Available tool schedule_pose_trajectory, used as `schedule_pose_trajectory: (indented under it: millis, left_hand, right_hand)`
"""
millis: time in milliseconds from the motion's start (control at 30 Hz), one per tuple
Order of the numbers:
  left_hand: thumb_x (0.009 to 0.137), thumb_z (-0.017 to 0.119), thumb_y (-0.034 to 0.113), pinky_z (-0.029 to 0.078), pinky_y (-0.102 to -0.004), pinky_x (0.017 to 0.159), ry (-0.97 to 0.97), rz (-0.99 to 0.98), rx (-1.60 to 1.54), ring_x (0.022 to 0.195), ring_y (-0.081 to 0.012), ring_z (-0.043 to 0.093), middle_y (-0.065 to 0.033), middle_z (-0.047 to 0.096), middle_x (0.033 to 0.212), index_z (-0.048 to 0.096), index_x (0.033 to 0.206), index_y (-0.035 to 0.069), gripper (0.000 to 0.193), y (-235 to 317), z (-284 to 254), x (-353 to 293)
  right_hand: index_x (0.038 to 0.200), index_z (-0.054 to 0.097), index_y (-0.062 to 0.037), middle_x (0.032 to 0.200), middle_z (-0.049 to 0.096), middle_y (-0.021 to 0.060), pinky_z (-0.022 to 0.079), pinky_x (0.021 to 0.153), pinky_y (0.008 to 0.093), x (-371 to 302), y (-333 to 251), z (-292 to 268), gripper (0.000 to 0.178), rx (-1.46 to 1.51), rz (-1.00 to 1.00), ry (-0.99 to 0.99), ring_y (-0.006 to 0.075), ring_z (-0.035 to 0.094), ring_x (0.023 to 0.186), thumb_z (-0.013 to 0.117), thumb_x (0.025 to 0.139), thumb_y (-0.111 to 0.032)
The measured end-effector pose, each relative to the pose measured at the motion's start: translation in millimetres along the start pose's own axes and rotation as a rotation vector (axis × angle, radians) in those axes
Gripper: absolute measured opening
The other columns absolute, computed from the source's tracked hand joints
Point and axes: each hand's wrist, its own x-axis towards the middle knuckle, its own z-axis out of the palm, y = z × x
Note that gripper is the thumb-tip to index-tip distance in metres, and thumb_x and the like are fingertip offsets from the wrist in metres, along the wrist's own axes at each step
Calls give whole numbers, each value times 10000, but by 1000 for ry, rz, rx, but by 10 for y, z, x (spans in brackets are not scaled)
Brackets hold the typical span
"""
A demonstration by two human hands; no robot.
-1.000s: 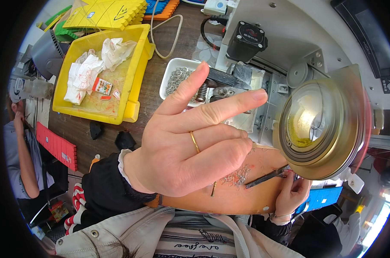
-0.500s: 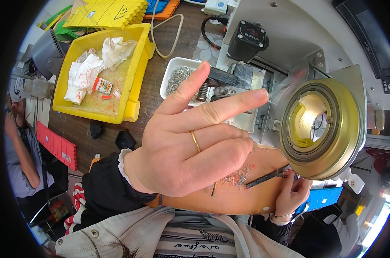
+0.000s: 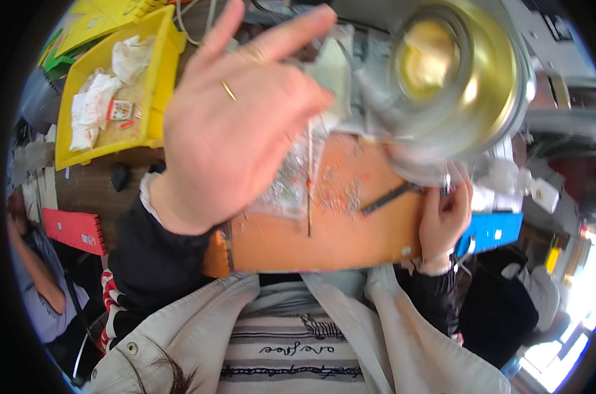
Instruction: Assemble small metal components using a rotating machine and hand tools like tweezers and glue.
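My left hand [image 3: 235,134], smeared by motion, hangs raised above the left part of an orange-brown board [image 3: 383,240]. Two fingers point away from me, the others are bent, and no object shows in it. Beneath it, partly covered, lies a clear plastic bag [image 3: 285,190] of small metal pieces. At the board's right edge, my right hand [image 3: 444,220] has its fingers curled around the end of a slim black tool [image 3: 391,199]; its grip is partly hidden. Loose wire-like metal bits [image 3: 337,197] and a thin brown stick [image 3: 309,210] lie between the hands.
A round gold-coloured machine part [image 3: 488,85] overhangs the board close to my right hand. At the far left stands a yellow bin [image 3: 150,108] holding crumpled tissues. Red [image 3: 74,230] and blue [image 3: 498,231] foam-like slabs flank the work area. A person [image 3: 45,276] sits at left.
The view has tipped nearer to me, so more of the board and the plastic bag show. My left hand has moved left and up in the picture; my right hand stays at the tool.
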Motion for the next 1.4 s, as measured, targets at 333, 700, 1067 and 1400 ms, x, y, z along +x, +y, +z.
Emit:
schedule_pose_trajectory:
  millis: [333, 700, 1067, 1400]
  left_hand:
    - [817, 666, -33, 350, -568, 1092, 288, 45, -79, 1153, -328, 654, -91, 646, 790, 661, 833, 61, 94, 29, 149, -25]
    - [856, 662, -5, 476, -464, 972, 165, 25, -24, 1036, -276, 697, -77, 672, 814, 652, 877, 67, 76, -18, 96, -70]
    - [872, 620, -37, 331, -556, 1121, 132, 64, -84, 1210, -327, 619, -82, 675, 884, 655, 907, 44, 95, -22, 82, -76]
    - [887, 610, -28, 317, -566, 1123, 120, 71, -54, 1233, -341, 603, -73, 690, 889, 656, 922, 52, 100, -30, 87, -46]
  right_hand:
    - [1187, 682, -51, 1266, 615, 120, 461, 568, 223, -139, -42, -162, 353, 15, -142, 151, 62, 564, 627, 674, 843, 25]
    - [1162, 708, -169, 1030, 623, 57, 525, 606, 315, -137, -442, -284, 333, -227, -301, -335, 183, 648, 700, 718, 832, -119]
    - [964, 651, -54, 843, 679, 41, 497, 574, 275, -62, -265, -256, 216, -73, -353, -118, 160, 657, 659, 769, 787, -13]
    - [1054, 500, -3, 754, 582, 57, 425, 501, 198, -283, -217, -375, 128, 551, 269, -91, 57, 539, 573, 553, 942, 32]
